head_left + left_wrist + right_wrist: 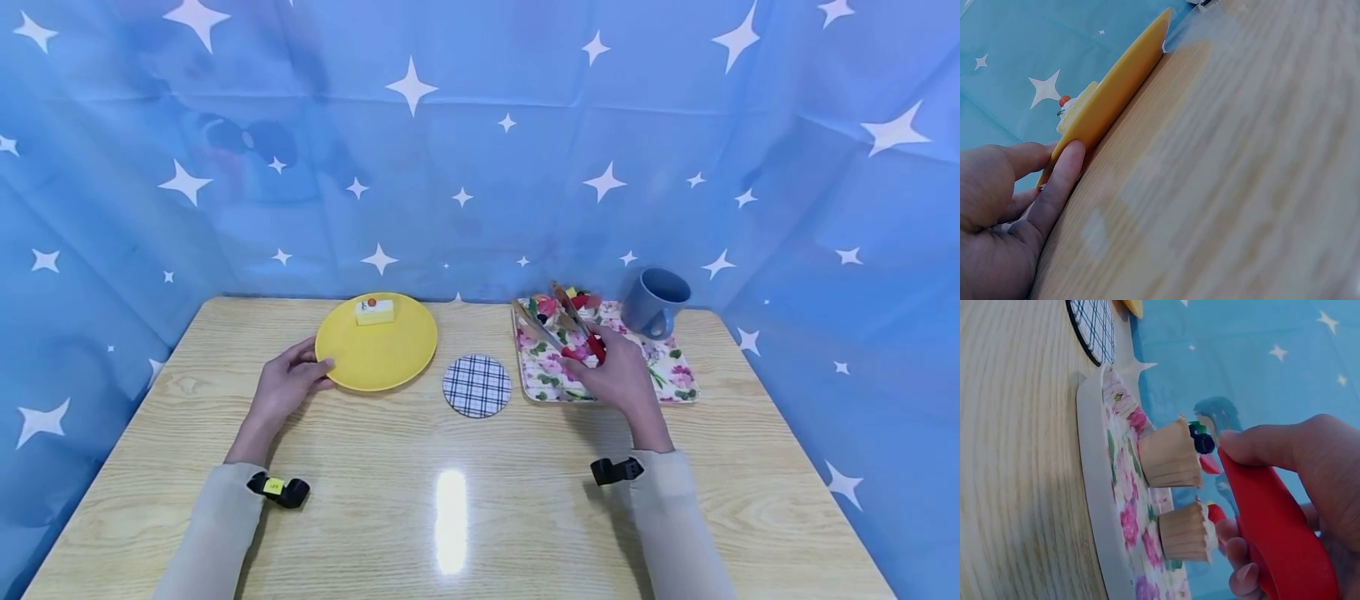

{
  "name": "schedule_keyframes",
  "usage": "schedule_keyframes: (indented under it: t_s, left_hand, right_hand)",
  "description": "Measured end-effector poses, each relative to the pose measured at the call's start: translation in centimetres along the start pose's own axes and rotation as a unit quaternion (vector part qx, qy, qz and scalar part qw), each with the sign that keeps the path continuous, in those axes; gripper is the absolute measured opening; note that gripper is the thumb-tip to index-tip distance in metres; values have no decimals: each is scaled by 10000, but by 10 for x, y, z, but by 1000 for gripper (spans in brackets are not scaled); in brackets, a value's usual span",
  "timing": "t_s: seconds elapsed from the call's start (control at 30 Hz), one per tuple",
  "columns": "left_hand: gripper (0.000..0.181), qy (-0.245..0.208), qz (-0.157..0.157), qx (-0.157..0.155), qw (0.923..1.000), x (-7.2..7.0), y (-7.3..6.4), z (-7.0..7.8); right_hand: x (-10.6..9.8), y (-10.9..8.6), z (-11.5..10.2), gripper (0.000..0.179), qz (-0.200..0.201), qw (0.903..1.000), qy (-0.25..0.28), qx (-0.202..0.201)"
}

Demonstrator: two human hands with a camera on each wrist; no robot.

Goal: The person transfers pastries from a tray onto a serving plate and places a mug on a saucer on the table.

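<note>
My left hand pinches the left rim of a yellow plate, fingers and thumb on either side of it in the left wrist view. On the plate sits a cake slice with a red topping. My right hand grips red-handled tongs, whose two arms are spread over a floral tray. Two fruit-topped cupcakes, a nearer one and another, stand upright on the tray. The tong tips are near their toppings; whether they touch cannot be made out.
A blue mug stands at the tray's back right. Between plate and tray lies a round checked coaster. Behind the wooden table hangs a blue star-patterned cloth.
</note>
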State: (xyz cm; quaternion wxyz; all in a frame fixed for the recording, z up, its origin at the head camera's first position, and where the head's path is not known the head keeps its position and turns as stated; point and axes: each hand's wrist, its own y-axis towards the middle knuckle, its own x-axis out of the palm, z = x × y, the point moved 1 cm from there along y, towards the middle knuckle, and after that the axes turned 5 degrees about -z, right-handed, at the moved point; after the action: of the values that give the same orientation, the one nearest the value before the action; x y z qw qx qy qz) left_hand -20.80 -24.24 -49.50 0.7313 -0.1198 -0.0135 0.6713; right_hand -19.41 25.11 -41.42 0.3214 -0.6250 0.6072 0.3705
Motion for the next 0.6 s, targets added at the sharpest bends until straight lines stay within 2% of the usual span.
schedule_keyframes:
  t_s: [0.37,0.6]
  left_hand:
    - [75,51,43,-58,10000,0,0,-1]
    - [75,51,69,-57,9999,1,1,-1]
  right_hand:
    - [4,1,4,68,-42,10000,6,-81]
    - [7,1,7,72,-137,9999,24,30]
